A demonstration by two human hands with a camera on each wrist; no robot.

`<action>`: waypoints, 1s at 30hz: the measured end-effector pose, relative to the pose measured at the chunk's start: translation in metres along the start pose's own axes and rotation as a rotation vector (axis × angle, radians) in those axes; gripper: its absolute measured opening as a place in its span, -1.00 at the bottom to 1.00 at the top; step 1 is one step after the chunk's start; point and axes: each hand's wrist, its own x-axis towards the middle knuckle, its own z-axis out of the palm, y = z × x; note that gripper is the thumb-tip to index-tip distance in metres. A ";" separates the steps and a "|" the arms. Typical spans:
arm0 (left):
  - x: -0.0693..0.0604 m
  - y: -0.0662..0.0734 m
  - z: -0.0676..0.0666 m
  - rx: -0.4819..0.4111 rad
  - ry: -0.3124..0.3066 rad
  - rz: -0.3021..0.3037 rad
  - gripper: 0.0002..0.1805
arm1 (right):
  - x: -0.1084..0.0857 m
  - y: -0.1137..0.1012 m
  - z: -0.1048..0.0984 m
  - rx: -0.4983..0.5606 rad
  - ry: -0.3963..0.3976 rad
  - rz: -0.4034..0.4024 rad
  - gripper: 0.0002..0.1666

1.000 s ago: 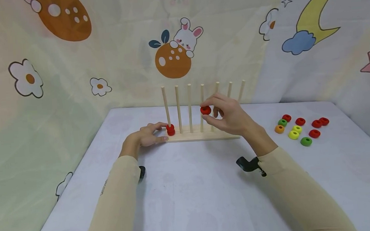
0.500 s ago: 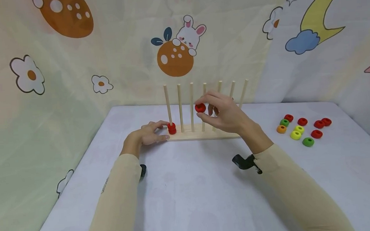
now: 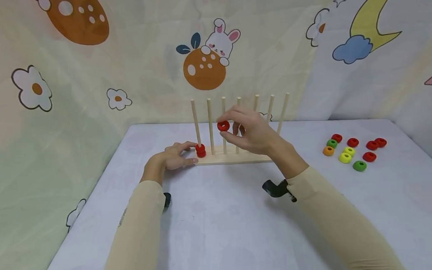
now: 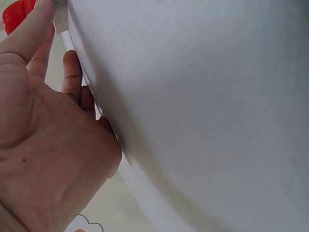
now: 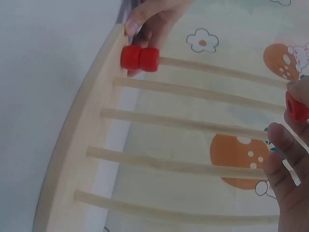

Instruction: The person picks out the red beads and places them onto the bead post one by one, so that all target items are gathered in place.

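My right hand [image 3: 252, 129] pinches 1 red ring [image 3: 223, 130]; loosening could drop it. My left hand [image 3: 170, 157] grips the wooden base [image 3: 232, 158]; slackening might let it shift.

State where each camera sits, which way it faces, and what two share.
Head: worn on the head, facing forward and down at the peg rack; left hand, right hand, sleeves show.
Left wrist: worn there, facing mostly the white table; left hand shows.
Right wrist: worn there, facing the pegs; right hand shows at right, left hand at top.
Head and right wrist share the held red ring and two stacked red rings.
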 end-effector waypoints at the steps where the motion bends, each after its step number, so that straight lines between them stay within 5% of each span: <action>1: 0.000 0.000 0.001 -0.001 -0.001 -0.001 -0.26 | 0.001 0.000 0.001 0.003 0.001 -0.003 -0.67; 14: 0.007 0.000 0.005 0.001 0.000 -0.044 -0.26 | 0.022 -0.008 0.011 0.025 0.017 -0.055 -0.66; 30: 0.010 -0.004 0.002 -0.002 -0.009 -0.086 -0.27 | 0.049 -0.016 0.024 -0.007 0.077 0.044 -0.60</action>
